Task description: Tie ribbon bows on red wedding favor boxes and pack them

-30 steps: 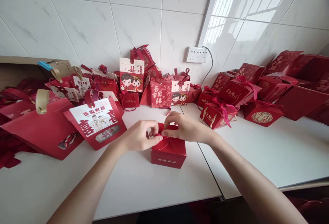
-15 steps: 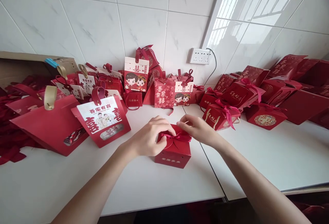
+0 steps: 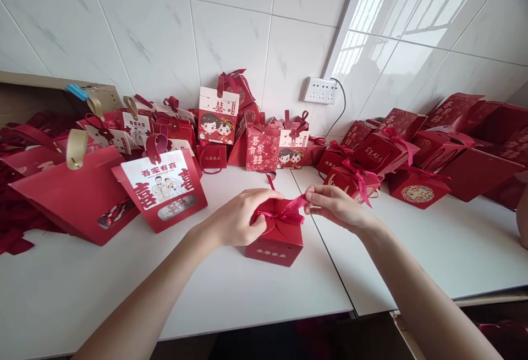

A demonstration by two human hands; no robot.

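On the white table in front of me stands a small red gift box [image 3: 274, 252] with gold characters on its front. A crimson ribbon [image 3: 293, 212] is tied in a bow over its folded top. My left hand [image 3: 235, 219] curves over the box's left side, thumb by the left part of the bow and index finger stretched along the back of the top. Part of that side is hidden beneath it. Between thumb and fingers, my right hand [image 3: 336, 206] pinches a ribbon end, pulled up and right from the bow.
Red gift bags with handles [image 3: 163, 192] stand at left, before a cardboard box [image 3: 37, 87]. More printed boxes [image 3: 264, 148] line the tiled wall. Ribboned red boxes [image 3: 418, 189] are piled at right. A power strip [image 3: 319, 90] hangs on the wall. Part of another person's arm [image 3: 523, 219] shows at the right edge.
My right hand has moved right, away from the bow, drawing the ribbon end out with it. My left hand stays at the box, its index finger straighter. Another person's arm has appeared at the right edge.
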